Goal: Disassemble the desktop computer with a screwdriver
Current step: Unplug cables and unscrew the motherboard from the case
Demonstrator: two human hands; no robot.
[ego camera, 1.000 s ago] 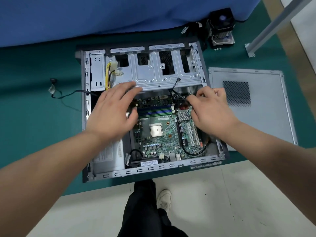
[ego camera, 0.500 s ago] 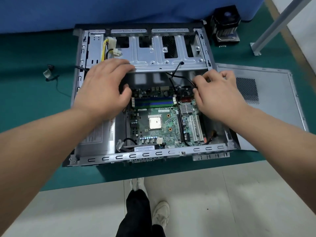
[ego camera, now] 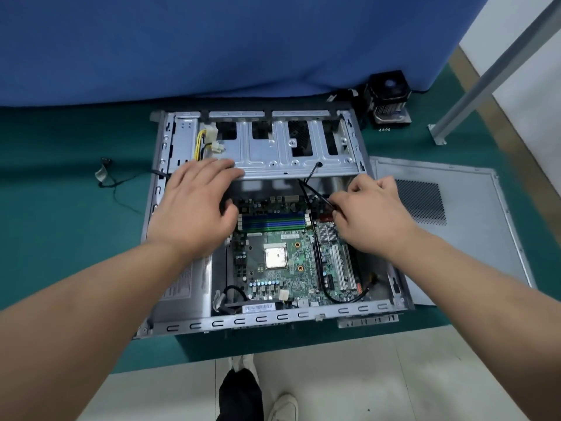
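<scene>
An open grey computer case (ego camera: 273, 319) lies flat on a green table. Inside it sits the green motherboard (ego camera: 282, 268) with a bare square processor (ego camera: 275, 256) and blue and green memory sticks (ego camera: 273, 221). My left hand (ego camera: 194, 208) rests palm down on the case's left side, fingers spread onto the edge of the drive cage (ego camera: 288, 159). My right hand (ego camera: 370, 214) is at the board's upper right corner, its fingers pinched on a thin black cable (ego camera: 309, 177) that runs up to the cage. No screwdriver is in view.
The removed side panel (ego camera: 440, 232) lies flat to the right of the case. A black cooler with fan (ego camera: 388, 98) stands behind it at the back right. A loose cable (ego camera: 106, 177) lies left of the case. A blue cloth hangs behind; a metal post rises at the right.
Both hands stay at the same spots in the case. The right hand's fingers have closed tighter around the black cable. The view has tilted, so the case sits lower in frame.
</scene>
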